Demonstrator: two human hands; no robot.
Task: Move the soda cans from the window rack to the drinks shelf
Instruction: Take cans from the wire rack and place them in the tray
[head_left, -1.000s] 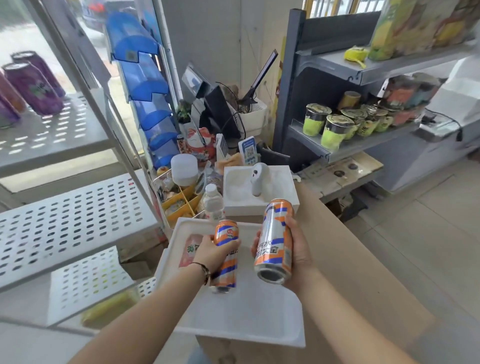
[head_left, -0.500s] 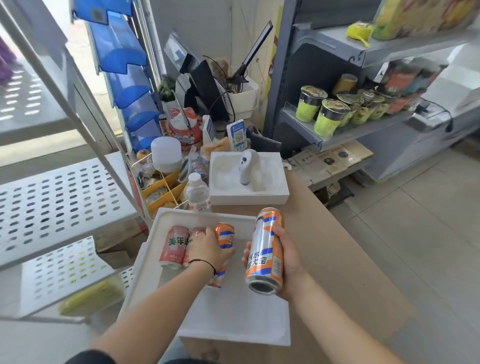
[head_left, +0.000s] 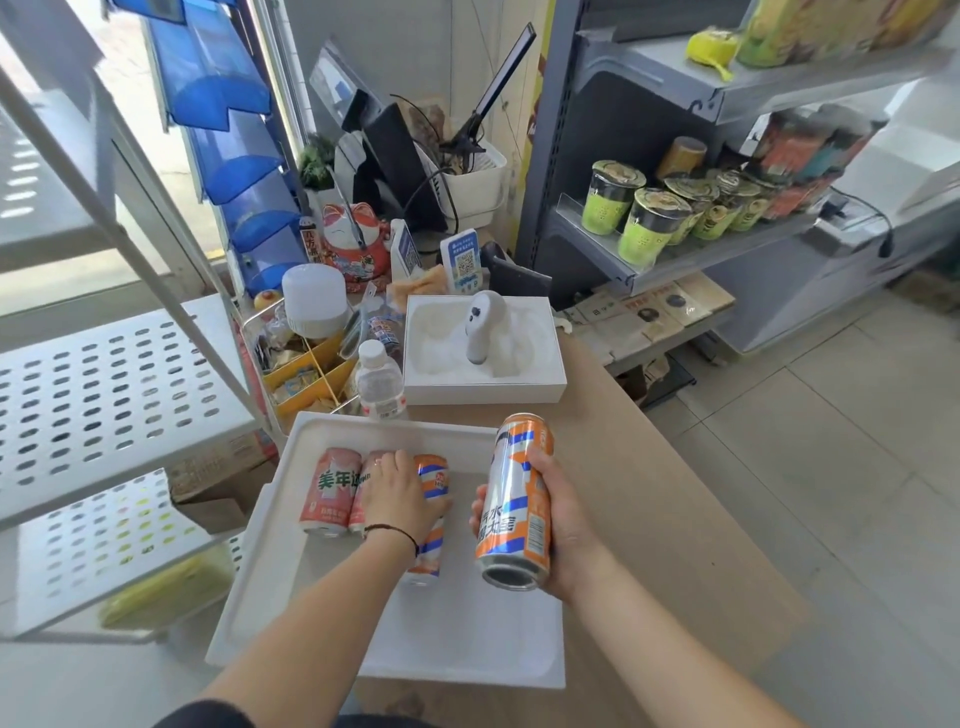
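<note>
Two orange-striped cans in hand over the white tray.

Left hand (head_left: 400, 493) curls over a small orange can (head_left: 432, 519) lying in the white tray (head_left: 467, 649), the can at the hand's 3 o'clock side and under the palm; two pink cans (head_left: 332, 491) lie touching at its 9 o'clock. Right hand (head_left: 558, 519) grips a tall orange can (head_left: 517, 499) (base toward camera), held tilted above the tray's right edge on the brown desk (head_left: 675, 519).
</note>
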